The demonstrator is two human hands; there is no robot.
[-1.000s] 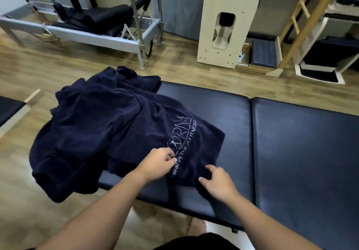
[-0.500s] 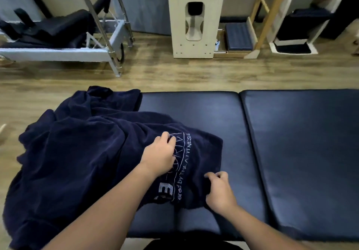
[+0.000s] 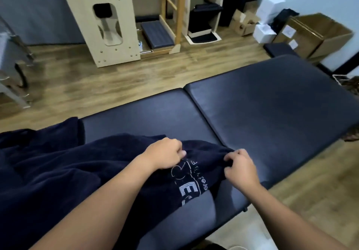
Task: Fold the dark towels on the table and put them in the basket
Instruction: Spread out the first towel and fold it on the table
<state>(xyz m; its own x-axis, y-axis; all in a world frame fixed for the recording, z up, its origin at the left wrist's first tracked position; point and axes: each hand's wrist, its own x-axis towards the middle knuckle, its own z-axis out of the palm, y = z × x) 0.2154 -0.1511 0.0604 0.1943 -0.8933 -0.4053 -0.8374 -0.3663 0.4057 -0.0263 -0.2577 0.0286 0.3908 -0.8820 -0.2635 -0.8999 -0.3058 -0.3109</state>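
at nine o'clock the heap of dark towels (image 3: 48, 172) spills over the left end of the padded table (image 3: 272, 104), part of it hanging past the near edge. just right of the heap, the left hand (image 3: 165, 155) has its fingers curled, pinching a fold of the top towel beside the white lettering (image 3: 186, 181). at about four o'clock from it, the right hand (image 3: 240, 167) pinches the towel's right edge with bent fingers. at three o'clock a basket (image 3: 347, 82) shows only partly past the table's end. the risk: lifting this towel may drag the overhanging pile onto the floor, since the layers look tangled.
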